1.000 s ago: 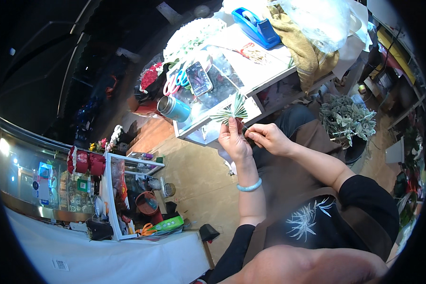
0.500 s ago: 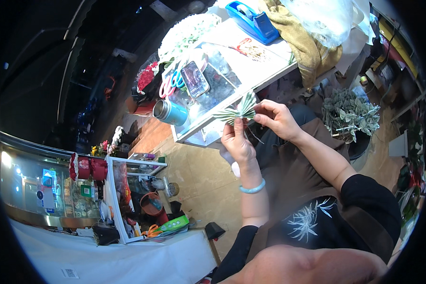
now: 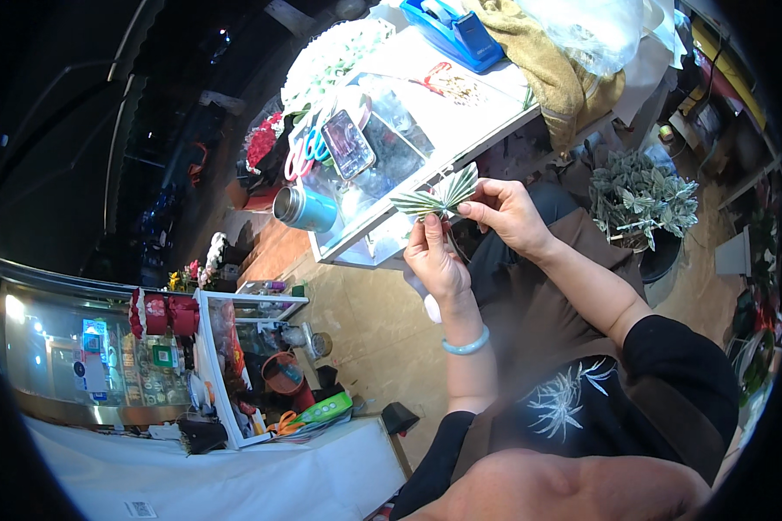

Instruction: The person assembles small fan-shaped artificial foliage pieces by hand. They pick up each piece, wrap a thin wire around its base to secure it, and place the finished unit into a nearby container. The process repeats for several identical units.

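A pleated green-and-white paper fan (image 3: 419, 204), spread in two wings like a butterfly, is held near the front edge of the white-framed table. My left hand (image 3: 439, 263) pinches its narrow middle from below, thumb and fingers closed. From the right, my right hand (image 3: 510, 219) grips the same middle between thumb and fingers. A thin stem or wire seems to hang below the fan, between my hands; its end is hard to make out.
On the table (image 3: 413, 187) are a teal jar (image 3: 311, 210), a phone (image 3: 348, 146), scissors (image 3: 300, 158), a blue tape dispenser (image 3: 454, 33) and a mustard cloth (image 3: 530, 65). A potted grey-green plant (image 3: 643, 204) stands right. A white-framed shelf (image 3: 220, 373) is at lower left.
The paper fan's upper wing has turned and spread more to the right, facing me more openly. My hands have shifted only slightly. The whole view has moved a little.
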The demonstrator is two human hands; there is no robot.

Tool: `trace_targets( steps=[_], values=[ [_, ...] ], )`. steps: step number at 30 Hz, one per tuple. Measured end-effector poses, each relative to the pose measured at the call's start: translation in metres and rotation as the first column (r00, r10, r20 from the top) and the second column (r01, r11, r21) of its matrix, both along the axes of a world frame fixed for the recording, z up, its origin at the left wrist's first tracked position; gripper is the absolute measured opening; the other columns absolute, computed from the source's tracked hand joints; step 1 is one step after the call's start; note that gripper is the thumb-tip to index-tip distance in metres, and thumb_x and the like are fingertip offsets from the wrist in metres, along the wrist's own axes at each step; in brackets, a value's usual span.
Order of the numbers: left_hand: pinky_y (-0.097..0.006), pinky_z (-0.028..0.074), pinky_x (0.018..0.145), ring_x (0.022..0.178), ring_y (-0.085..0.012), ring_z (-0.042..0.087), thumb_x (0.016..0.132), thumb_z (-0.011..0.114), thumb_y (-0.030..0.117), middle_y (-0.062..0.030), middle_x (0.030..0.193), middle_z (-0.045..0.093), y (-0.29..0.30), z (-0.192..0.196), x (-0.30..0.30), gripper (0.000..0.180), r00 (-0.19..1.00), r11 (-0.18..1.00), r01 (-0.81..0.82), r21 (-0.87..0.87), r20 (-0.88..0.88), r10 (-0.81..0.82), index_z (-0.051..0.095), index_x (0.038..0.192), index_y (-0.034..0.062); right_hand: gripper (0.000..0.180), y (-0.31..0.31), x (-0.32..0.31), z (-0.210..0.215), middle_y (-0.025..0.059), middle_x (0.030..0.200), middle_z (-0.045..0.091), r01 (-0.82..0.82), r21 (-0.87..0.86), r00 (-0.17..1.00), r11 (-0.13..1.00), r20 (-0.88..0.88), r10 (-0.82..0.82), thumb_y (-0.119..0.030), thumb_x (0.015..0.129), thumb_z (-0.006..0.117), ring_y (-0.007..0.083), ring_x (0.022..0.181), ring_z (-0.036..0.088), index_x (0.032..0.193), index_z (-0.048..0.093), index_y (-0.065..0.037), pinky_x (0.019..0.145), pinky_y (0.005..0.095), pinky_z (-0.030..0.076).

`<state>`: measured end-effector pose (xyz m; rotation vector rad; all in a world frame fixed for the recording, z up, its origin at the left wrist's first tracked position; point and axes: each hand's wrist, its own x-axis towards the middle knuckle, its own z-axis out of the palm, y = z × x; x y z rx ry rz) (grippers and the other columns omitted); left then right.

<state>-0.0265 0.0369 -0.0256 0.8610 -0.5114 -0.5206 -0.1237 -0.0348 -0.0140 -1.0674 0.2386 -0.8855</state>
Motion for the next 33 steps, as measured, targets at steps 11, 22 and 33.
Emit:
trace_targets(
  steps=[11, 22, 33],
  values=[
    [-0.018, 0.027, 0.051, 0.057, -0.0027, 0.036, 0.090, 0.057, 0.019, 0.0034, 0.068, 0.053, -0.008, 0.006, -0.029, 0.020, 0.986, 0.985, -0.152, -0.083, -0.086, 0.145, 0.059, 0.080, 0.0014, 0.013, 0.022, 0.025, -0.006, 0.0017, 0.067, 0.058, 0.058, 0.173, 0.990, 0.983, 0.119, -0.079, -0.009, 0.083, 0.063, 0.0045, 0.057, 0.052, 0.080, 0.059, 0.003, 0.052, 0.0185, 0.043],
    [-0.017, 0.036, 0.052, 0.059, -0.0035, 0.047, 0.088, 0.059, 0.017, -0.0009, 0.072, 0.059, -0.003, -0.009, -0.027, 0.018, 0.985, 0.985, -0.172, 0.031, -0.004, 0.172, 0.061, 0.086, -0.0002, 0.015, 0.034, 0.030, -0.018, 0.0022, 0.068, 0.060, 0.117, 0.203, 0.987, 0.972, 0.087, -0.137, -0.010, 0.086, 0.060, 0.0041, 0.058, 0.051, 0.081, 0.061, 0.004, 0.053, 0.0187, 0.043],
    [-0.018, 0.035, 0.046, 0.054, -0.0047, 0.047, 0.090, 0.056, 0.013, -0.0008, 0.067, 0.057, -0.002, -0.017, -0.016, 0.016, 0.963, 0.974, -0.222, 0.042, 0.169, 0.212, 0.057, 0.079, 0.0002, 0.016, 0.022, 0.013, -0.022, -0.0006, 0.064, 0.058, 0.100, -0.146, 0.984, 0.984, -0.133, -0.120, -0.009, 0.086, 0.059, 0.0025, 0.059, 0.051, 0.081, 0.062, 0.006, 0.052, 0.0191, 0.044]
  ],
)
